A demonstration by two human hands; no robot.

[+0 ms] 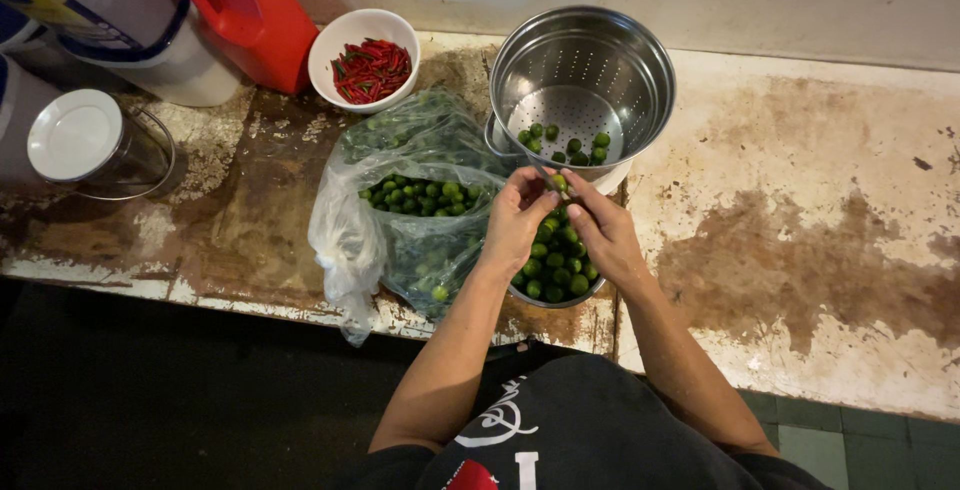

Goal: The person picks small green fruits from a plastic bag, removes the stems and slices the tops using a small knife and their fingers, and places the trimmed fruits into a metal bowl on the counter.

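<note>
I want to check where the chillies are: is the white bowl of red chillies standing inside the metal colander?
No, the white bowl of red chillies stands on the counter beside the metal colander.

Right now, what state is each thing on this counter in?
Left hand: pinching a small green lime.
Right hand: on the same lime.
Plastic bag: open, holding limes.
Colander: tilted, few limes inside.
White bowl: upright, holding red chillies.
</note>
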